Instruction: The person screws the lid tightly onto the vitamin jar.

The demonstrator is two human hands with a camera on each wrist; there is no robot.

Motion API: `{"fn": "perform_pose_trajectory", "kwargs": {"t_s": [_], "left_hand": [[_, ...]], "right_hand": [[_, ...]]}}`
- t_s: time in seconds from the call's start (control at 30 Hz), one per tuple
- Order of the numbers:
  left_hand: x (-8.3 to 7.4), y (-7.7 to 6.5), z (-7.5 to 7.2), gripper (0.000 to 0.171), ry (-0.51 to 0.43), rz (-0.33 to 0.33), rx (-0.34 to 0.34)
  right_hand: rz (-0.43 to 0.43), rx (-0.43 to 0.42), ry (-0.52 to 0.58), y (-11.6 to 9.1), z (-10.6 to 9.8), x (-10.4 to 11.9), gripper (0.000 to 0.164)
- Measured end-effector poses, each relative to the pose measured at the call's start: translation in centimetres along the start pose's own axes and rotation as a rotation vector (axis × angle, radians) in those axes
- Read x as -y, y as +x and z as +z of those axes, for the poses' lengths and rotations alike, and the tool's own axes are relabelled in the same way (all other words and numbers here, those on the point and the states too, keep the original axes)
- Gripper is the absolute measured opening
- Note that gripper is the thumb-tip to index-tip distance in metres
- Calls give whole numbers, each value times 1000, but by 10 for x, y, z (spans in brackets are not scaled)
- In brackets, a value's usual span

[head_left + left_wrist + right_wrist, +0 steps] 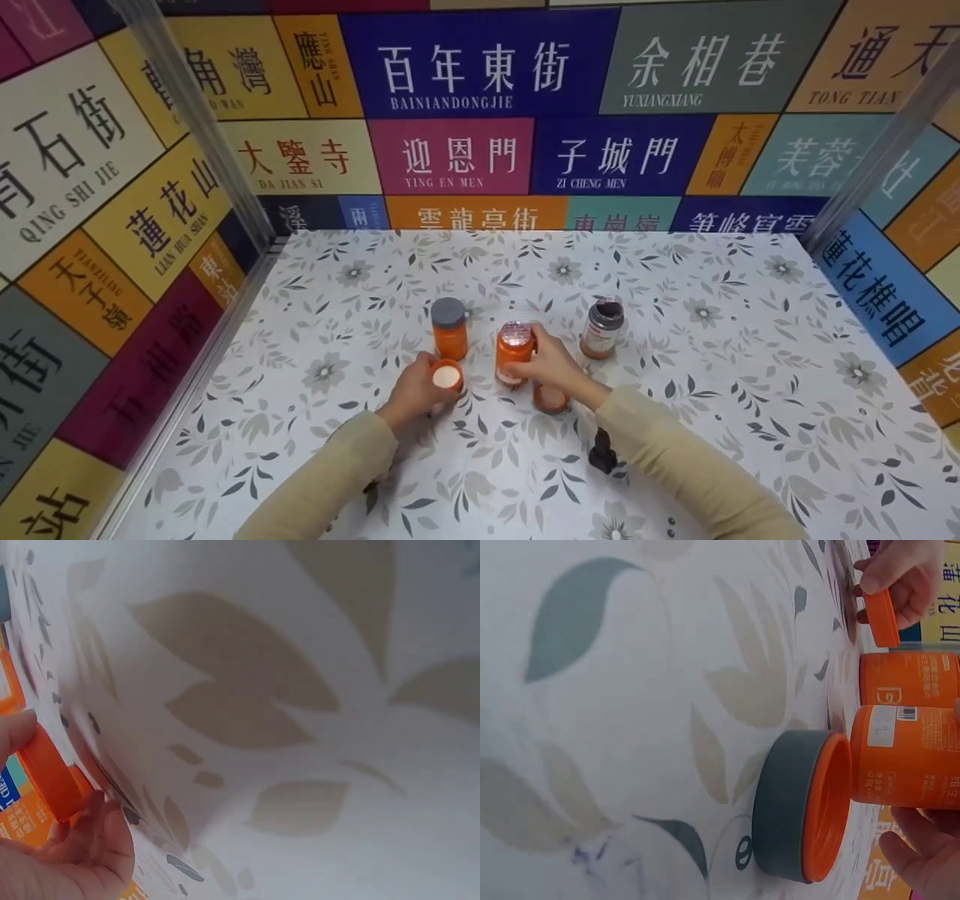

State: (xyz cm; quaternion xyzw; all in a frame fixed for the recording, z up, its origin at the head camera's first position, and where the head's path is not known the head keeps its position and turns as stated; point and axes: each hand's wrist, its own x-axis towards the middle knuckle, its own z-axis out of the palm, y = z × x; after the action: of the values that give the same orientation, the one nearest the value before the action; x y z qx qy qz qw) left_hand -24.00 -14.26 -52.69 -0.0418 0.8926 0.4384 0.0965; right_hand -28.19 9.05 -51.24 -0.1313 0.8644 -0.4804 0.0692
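Note:
My left hand [409, 388] pinches an orange cap [447, 376] whose pale inside faces up; the left wrist view has the same orange cap [52, 778] between thumb and fingers. With my right hand [553, 363] I grip an upright orange bottle [514, 352], its top covered by silvery foil. In the right wrist view, a small white label shows on that orange bottle [907, 754]. Just below the right hand lies a grey cap with an orange inner ring [551, 397]. Behind the left hand stands another orange bottle with a grey lid [450, 328].
Right of my right hand stands a jar with a white label and dark, ragged opening [602, 328]. A small black object [602, 452] shows beside the right sleeve. The floral-covered table [322, 442] is bordered by walls of coloured sign panels [480, 67].

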Motion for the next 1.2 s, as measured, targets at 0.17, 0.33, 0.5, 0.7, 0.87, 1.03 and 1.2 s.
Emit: {"fn": "perform_pose_trajectory", "kwargs": {"t_s": [0.17,0.33,0.5,0.7,0.87,1.03,1.2], "left_hand": [[-2,-3,-2,48,-73,-10,20],[-6,-5,-2,45,-93,-4,39],[-11,-8,-2,48,-92,39,29],[-25,-14,-2,48,-112,124,31],[-38,-17,-3,49,-98,170,30],[-52,-18,-3,51,-54,276,34],[-65,-18,-5,55,-16,354,43]], "right_hand": [[-26,61,3,-16,4,1,63],[-49,93,-4,-23,6,-5,63],[-94,126,25,-24,6,-10,65],[-116,116,27,-26,5,-13,63],[-128,113,24,-27,6,-15,62],[-146,97,44,-28,7,-17,61],[-145,99,62,-28,8,-19,64]]}}
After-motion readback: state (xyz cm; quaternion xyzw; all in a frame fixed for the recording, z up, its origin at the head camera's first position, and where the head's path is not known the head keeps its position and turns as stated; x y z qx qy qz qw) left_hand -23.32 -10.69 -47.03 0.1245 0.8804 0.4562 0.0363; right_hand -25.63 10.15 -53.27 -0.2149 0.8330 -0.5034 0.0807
